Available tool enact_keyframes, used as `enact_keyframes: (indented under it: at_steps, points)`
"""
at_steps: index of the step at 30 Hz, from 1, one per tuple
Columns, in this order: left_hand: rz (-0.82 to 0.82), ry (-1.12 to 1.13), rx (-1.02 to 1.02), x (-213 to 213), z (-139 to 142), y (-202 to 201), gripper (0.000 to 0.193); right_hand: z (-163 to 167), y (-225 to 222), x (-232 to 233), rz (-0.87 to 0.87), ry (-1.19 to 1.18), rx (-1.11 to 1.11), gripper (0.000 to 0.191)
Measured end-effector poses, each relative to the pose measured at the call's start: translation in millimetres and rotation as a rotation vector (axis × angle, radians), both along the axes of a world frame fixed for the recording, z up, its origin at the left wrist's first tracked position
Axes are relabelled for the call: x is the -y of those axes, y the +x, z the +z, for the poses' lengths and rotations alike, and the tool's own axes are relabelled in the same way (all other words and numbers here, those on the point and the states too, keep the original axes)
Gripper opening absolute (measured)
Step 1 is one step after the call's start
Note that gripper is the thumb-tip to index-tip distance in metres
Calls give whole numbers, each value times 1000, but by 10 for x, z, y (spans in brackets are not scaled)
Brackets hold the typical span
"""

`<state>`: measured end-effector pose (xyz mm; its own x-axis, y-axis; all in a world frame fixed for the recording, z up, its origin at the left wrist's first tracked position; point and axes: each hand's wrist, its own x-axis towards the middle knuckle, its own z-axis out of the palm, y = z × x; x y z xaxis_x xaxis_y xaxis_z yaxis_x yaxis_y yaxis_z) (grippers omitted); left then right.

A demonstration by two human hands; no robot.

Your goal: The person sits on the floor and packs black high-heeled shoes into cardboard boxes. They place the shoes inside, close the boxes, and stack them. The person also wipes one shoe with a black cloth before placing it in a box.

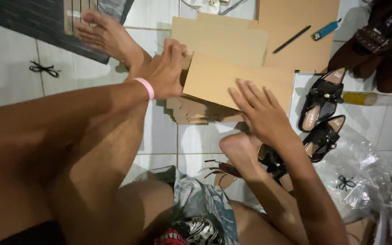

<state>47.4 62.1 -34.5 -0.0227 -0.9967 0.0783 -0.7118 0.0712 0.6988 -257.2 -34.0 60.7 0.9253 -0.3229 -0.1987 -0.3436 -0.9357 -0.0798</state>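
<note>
Left hand (166,72) clamped on cardboard box (232,81) edge; right hand (259,111) flat, fingers spread, on it. Black sandals (320,102), pen (291,39), lighter (326,30) nearby. White tiled floor (14,77).

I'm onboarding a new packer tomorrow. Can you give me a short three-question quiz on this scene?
1. True or false: both hands touch the cardboard box.
2. Which wrist wears the pink band? A) left B) right
3. What lies on the cardboard sheet beside the lighter?

Key: 1 true: left hand grips its edge, right hand lies flat on it. 2 A. 3 a black pen.
</note>
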Motion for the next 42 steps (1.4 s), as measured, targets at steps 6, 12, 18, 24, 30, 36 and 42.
enact_keyframes:
  at_steps: [6,12,18,24,30,36,42]
  points:
    - [-413,-342,342,-58,303,-13,63,-264,-309,40,-36,26,18,66]
    - [-485,-619,371,69,379,-374,35,-393,-311,-16,-39,-66,94,63]
    - [-507,-739,511,86,309,-437,19,-370,-335,6,-11,-67,82,61]
    - [-568,-847,574,70,283,-423,18,-446,-534,26,51,-110,159,60]
    - [-665,-795,624,11,142,-447,15,-857,-608,-60,72,-282,334,54]
    - [-661,-634,638,133,76,-452,18,-962,-587,-33,58,-206,366,59]
    - [-460,-127,806,660,481,-925,117,-953,-471,-52,-22,-77,525,48]
